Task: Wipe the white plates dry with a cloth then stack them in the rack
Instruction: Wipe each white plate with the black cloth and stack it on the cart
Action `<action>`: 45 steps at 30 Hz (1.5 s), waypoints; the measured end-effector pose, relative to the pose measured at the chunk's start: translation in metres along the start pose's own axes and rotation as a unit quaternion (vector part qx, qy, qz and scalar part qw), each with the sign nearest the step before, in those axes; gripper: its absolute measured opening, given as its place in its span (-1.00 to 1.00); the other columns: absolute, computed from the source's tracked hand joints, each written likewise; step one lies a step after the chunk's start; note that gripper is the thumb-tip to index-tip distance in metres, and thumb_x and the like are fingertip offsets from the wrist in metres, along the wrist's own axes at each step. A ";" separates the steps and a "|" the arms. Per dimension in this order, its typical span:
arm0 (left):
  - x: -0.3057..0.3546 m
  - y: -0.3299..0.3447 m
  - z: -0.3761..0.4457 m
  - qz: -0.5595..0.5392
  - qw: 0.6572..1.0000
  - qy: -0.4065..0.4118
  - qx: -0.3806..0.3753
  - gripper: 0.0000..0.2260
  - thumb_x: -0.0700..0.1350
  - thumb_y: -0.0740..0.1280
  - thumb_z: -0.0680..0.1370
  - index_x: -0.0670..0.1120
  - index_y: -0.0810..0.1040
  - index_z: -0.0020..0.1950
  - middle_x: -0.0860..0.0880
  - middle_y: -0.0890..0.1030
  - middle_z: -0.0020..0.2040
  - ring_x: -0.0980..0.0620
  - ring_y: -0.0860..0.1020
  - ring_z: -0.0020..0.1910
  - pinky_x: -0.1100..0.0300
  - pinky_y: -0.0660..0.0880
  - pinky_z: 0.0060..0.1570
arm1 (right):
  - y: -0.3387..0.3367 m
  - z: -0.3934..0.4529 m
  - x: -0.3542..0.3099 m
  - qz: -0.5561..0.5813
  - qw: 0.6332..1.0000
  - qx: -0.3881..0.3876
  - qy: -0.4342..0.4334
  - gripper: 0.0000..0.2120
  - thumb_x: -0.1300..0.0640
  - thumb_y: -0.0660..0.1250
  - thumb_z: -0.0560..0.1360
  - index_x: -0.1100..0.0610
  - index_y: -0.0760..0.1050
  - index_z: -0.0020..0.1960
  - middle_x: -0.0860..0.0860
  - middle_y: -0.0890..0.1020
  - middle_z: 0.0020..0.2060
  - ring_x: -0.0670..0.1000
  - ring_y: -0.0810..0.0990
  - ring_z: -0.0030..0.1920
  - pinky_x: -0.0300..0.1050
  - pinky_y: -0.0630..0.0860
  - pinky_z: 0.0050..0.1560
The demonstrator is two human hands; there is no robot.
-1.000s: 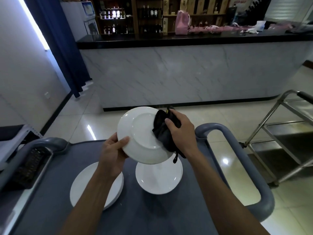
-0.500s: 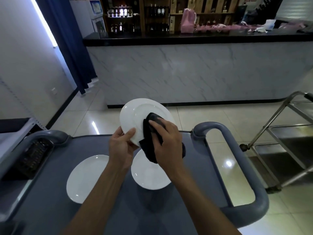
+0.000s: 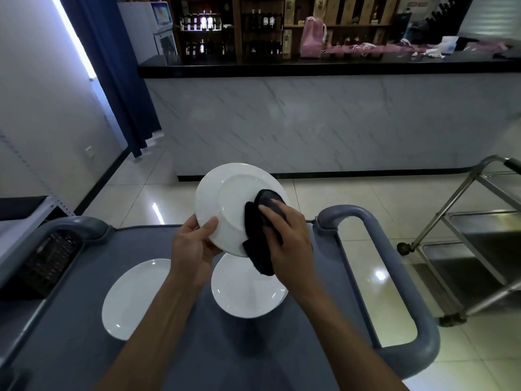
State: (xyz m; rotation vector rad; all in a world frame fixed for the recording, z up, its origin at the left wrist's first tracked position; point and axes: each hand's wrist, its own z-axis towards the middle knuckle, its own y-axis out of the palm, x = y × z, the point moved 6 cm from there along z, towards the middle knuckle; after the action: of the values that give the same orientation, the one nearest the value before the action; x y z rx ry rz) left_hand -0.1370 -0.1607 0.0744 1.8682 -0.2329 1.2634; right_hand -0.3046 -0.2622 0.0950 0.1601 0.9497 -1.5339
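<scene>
I hold a white plate [image 3: 225,204] tilted up above the grey cart top [image 3: 203,351], its underside toward me. My left hand [image 3: 194,249] grips its lower left rim, thumb on the near face. My right hand [image 3: 287,244] presses a black cloth [image 3: 259,241] against the plate's lower right part, fingers over the cloth. Two more white plates lie flat on the cart: one at the left [image 3: 135,300], one in the middle [image 3: 248,294] partly under my hands.
The cart's grey handle loop [image 3: 394,277] curves along the right side. A black basket [image 3: 48,266] sits at the left. A steel trolley [image 3: 479,244] stands on the tiled floor at right. A marble-fronted counter [image 3: 324,122] lies ahead.
My right hand with the cloth moved from the plate's right edge onto its lower right face. The plate stays held by my left hand, shifting slightly in tilt.
</scene>
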 end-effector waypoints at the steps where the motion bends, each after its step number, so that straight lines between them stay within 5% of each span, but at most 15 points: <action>1: 0.000 -0.001 0.001 0.000 1.000 0.000 -0.010 -0.64 -0.19 0.39 0.43 -0.15 0.60 0.22 -0.18 0.67 0.14 -0.12 0.66 0.01 -0.01 0.64 -0.16 | -0.002 0.004 0.005 0.010 1.000 0.004 0.009 -0.65 0.20 0.33 0.61 0.03 0.54 0.37 -0.03 0.51 0.35 0.02 0.43 0.36 0.07 0.41 0.34; 7: 0.002 -0.004 0.004 0.030 0.997 0.003 -0.066 -0.70 -0.21 0.37 0.47 -0.13 0.62 0.20 -0.17 0.68 0.10 -0.10 0.67 0.00 0.00 0.64 -0.17 | -0.016 0.035 0.028 0.047 0.996 0.001 0.080 -0.67 0.24 0.32 0.59 0.07 0.56 0.33 -0.04 0.56 0.29 -0.01 0.46 0.29 -0.20 0.34 0.37; 12: 0.005 -0.002 0.005 0.053 0.995 0.001 -0.089 -0.75 -0.23 0.37 0.46 -0.08 0.70 0.10 -0.17 0.70 0.06 -0.11 0.68 -0.02 0.02 0.64 -0.20 | -0.020 0.065 0.032 0.059 0.993 -0.021 0.102 -0.68 0.26 0.32 0.58 0.12 0.57 0.32 -0.01 0.60 0.24 0.01 0.53 0.26 -0.10 0.41 0.35; 17: 0.009 -0.003 0.005 0.078 0.992 0.007 -0.101 -0.73 -0.24 0.38 0.46 -0.07 0.69 0.13 -0.16 0.70 0.07 -0.11 0.68 -0.01 0.02 0.64 -0.22 | -0.016 0.084 0.027 0.037 0.994 -0.046 0.096 -0.69 0.22 0.32 0.59 0.09 0.57 0.32 -0.03 0.61 0.22 -0.05 0.53 0.21 -0.46 0.28 0.23; 24: 0.013 -0.001 0.000 0.121 0.984 0.010 -0.130 -0.72 -0.19 0.47 0.43 -0.08 0.69 0.14 -0.20 0.69 0.07 -0.13 0.67 0.00 -0.01 0.66 -0.16 | 0.005 0.099 0.006 0.008 0.995 -0.083 0.048 -0.68 0.17 0.30 0.61 0.05 0.56 0.35 0.00 0.60 0.24 0.06 0.51 0.24 0.04 0.44 0.30; 35: 0.013 0.015 -0.003 0.183 0.972 0.014 -0.144 -0.69 -0.23 0.40 0.44 -0.21 0.61 0.18 -0.26 0.67 0.06 -0.18 0.66 -0.02 -0.02 0.65 -0.12 | 0.033 0.080 -0.043 -0.061 0.987 -0.117 -0.088 -0.71 0.12 0.30 0.61 0.02 0.58 0.32 -0.01 0.58 0.26 0.08 0.49 0.21 0.06 0.39 0.17; 45: 0.000 0.012 -0.002 0.142 0.981 -0.011 -0.130 -0.75 -0.23 0.48 0.43 -0.09 0.71 0.10 -0.21 0.70 0.07 -0.17 0.68 0.00 0.02 0.63 -0.19 | 0.027 0.093 -0.025 -0.058 0.994 -0.092 -0.004 -0.70 0.06 0.25 0.64 0.01 0.55 0.35 0.00 0.59 0.24 0.10 0.51 0.21 0.16 0.44 0.18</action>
State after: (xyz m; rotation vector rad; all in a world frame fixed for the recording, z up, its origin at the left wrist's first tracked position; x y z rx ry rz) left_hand -0.1452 -0.1673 0.0810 1.6627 -0.6652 1.3298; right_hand -0.2367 -0.2994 0.1584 -0.0329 1.1050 -1.5412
